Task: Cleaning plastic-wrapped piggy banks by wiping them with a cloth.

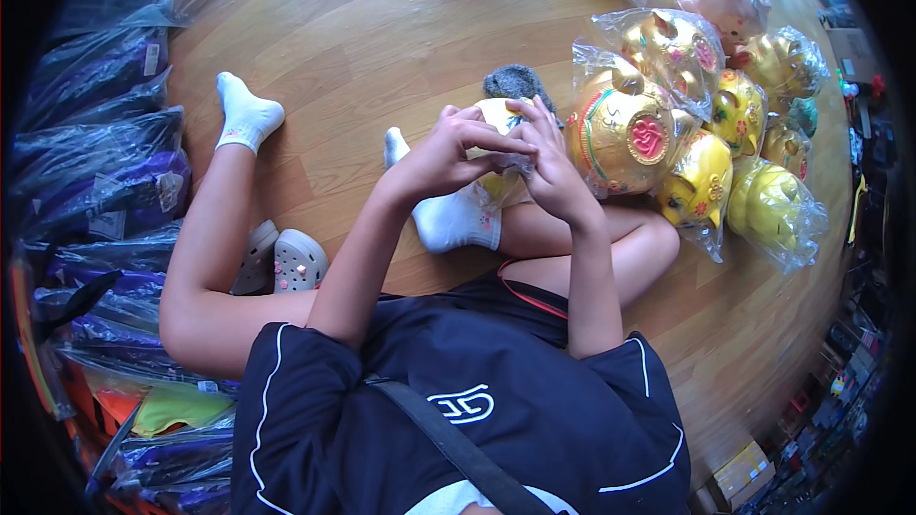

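Both my hands meet in front of me over a small yellow and white figurine [499, 111], partly inside a clear plastic bag [509, 186]. My left hand [459, 151] reaches in from the left, its fingertips at the bag's gathered plastic. From the other side my right hand [545, 157] touches the same plastic, two fingers stretched over the figurine. Most of the figurine is hidden behind the hands, so its full shape cannot be told. A dark grey cloth [517, 79] lies just beyond it on the wood floor.
Gold and yellow piggy banks [621, 132] in clear bags crowd the right, with a pink one [723, 0] behind. Bagged purple goods [107, 179] are stacked along the left. Grey clogs [299, 261] stand beside my bent leg. Shelves of small goods line the far right.
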Motion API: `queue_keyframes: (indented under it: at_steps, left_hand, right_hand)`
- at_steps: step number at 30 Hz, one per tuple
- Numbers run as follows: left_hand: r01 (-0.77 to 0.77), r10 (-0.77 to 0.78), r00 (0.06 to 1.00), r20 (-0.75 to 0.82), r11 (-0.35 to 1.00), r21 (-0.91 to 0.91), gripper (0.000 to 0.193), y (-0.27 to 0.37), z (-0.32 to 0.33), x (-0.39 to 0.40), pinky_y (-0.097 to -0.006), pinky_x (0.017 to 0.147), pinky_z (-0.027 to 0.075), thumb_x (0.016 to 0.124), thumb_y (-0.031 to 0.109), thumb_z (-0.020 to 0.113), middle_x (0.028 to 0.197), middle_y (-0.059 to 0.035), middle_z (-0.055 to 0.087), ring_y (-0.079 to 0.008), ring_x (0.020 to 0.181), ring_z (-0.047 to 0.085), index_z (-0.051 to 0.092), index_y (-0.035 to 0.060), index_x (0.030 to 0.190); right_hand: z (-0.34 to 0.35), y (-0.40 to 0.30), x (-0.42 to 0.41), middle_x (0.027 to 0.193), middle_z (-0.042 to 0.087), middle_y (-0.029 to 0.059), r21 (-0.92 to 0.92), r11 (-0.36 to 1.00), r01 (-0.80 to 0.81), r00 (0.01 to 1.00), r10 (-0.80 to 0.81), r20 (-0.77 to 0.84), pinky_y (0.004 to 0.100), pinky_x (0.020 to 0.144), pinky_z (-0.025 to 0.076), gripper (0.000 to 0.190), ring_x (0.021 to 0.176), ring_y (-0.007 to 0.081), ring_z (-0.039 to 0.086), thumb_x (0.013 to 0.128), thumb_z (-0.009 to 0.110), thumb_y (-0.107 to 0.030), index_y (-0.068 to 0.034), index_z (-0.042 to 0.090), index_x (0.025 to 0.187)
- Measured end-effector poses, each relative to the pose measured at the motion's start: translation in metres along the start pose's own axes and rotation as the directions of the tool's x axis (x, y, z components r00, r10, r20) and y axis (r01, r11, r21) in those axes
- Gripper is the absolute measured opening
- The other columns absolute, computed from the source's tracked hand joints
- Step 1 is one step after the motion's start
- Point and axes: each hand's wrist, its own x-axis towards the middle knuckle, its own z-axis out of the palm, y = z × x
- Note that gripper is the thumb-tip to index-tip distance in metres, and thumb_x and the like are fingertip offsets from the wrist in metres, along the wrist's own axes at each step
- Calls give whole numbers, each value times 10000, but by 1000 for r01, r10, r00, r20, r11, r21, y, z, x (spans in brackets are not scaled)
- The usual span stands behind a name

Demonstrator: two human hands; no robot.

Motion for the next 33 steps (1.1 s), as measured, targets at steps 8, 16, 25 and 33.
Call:
queue_keyframes:
  at_steps: [8,16,25,33]
  left_hand:
    - [109,-113,992,-54,992,-67,147,7,6,1,-310,762,318,694,158,678,778,-21,602,-171,778,490,628,108,823]
    - [257,-174,756,-632,965,42,151,11,43,4,-290,720,321,734,188,666,732,-22,574,-157,726,475,584,62,729]
    - [279,-355,628,-693,934,-225,183,3,47,6,-333,631,371,743,191,648,683,-66,554,-189,669,486,565,32,706]
    - [45,25,895,-445,988,145,126,10,33,3,-292,708,352,718,133,668,763,-50,596,-171,709,502,607,52,794]
  right_hand:
    - [10,-1,-3,1323,310,150,147,989,34,995,-19,-100,471,1035,95,249,1277,407,120,721,430,-10,-41,516,953]
    - [26,-2,-5,1294,346,156,48,998,50,957,-34,-289,490,1020,124,229,1265,409,160,850,466,-178,-12,491,1006]
    - [47,-13,-7,1220,423,115,28,1000,-10,900,22,-435,488,1001,121,290,1256,358,205,891,405,-272,-1,510,878]
    - [37,-1,0,1135,495,74,509,860,-38,758,356,-546,377,995,193,239,1187,272,307,876,440,-187,-17,607,863]
